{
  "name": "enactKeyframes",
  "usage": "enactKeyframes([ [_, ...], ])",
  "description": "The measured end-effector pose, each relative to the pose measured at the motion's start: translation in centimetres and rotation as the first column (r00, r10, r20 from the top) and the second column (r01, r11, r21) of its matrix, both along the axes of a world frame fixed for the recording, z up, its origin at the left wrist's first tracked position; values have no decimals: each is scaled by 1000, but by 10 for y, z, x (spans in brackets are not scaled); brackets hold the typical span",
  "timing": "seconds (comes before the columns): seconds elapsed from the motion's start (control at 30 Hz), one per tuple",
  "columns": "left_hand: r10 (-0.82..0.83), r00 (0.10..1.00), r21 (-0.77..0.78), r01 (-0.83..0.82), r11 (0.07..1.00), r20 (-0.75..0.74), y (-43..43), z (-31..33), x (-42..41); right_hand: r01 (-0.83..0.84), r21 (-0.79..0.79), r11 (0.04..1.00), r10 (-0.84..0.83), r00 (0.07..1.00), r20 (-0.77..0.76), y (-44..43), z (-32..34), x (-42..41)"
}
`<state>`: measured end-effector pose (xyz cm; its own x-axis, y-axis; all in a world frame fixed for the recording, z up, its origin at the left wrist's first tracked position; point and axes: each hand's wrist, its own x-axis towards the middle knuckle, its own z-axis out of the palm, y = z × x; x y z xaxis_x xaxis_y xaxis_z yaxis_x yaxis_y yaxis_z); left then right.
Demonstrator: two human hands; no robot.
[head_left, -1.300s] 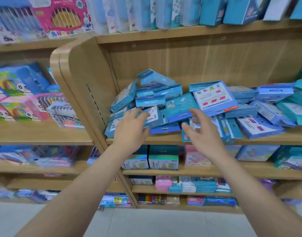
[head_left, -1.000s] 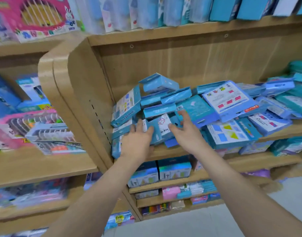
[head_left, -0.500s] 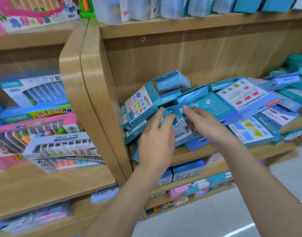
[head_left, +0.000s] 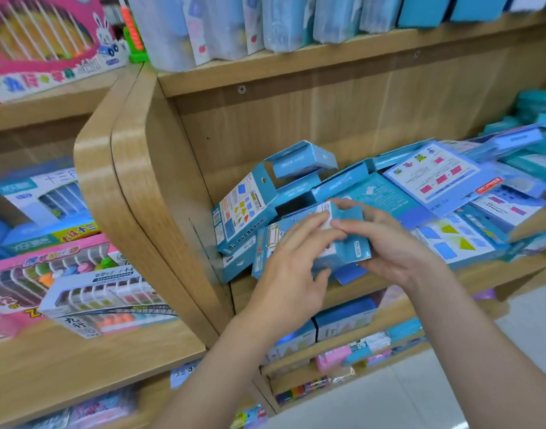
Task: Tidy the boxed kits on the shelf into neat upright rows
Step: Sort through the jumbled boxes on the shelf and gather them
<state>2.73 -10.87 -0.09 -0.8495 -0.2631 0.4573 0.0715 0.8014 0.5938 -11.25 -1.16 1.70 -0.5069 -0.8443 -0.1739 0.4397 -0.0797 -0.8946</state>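
Observation:
Several blue boxed kits lie in a jumbled heap (head_left: 432,184) on the middle wooden shelf (head_left: 373,286). My right hand (head_left: 389,246) grips a small blue box (head_left: 347,239) from below and the side, lifted off the heap at the shelf's front left. My left hand (head_left: 291,274) holds the same box by its left end, fingers curled over its white top edge. One kit (head_left: 243,212) leans nearly upright against the left side panel, with another small box (head_left: 302,159) tipped above it.
The curved wooden side panel (head_left: 141,187) stands just left of my hands. Pink and white abacus boxes (head_left: 89,292) fill the neighbouring shelf at left. Upright packs (head_left: 265,23) line the shelf above. Lower shelves (head_left: 342,323) hold more boxes; pale floor shows at bottom right.
Both hands reached into the heap's left end, closed round a small blue box and lifted it out toward the shelf front. The camera has come closer and swung left.

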Motion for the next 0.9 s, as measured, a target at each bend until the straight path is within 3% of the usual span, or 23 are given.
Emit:
enactKeyframes([
  [0.1,56,995,43,-60,997,87,-5,-1,3,119,91,989,-103,981,-167,2,-1,3],
  [0.23,152,964,-102,-132,986,219,-15,4,-5,329,68,942,-251,824,-507,-2,2,21],
  [0.27,185,963,-92,-170,981,196,-15,7,-6,367,19,930,-308,808,-502,-2,4,25],
  [0.37,285,957,86,-288,954,52,-7,21,-5,399,-147,905,-423,878,-224,11,13,35],
  [0.43,328,944,142,-322,936,-21,2,25,-6,266,-131,955,-293,909,-297,23,19,43],
  [0.5,339,938,136,-328,935,-70,15,28,-9,188,-87,978,-207,870,-448,31,20,56],
  [0.6,255,957,57,-249,967,-138,34,37,-29,383,-155,911,-407,763,-502,42,22,58],
  [0.73,-7,996,59,12,998,-88,61,55,-65,628,-191,754,-647,662,-378,81,39,30],
  [0.83,-161,985,191,146,971,66,73,70,-88,651,-193,734,-676,676,-294,110,48,2],
  [0.9,-261,951,382,182,906,166,75,76,-105,646,-179,742,-668,688,-285,120,46,-17],
])
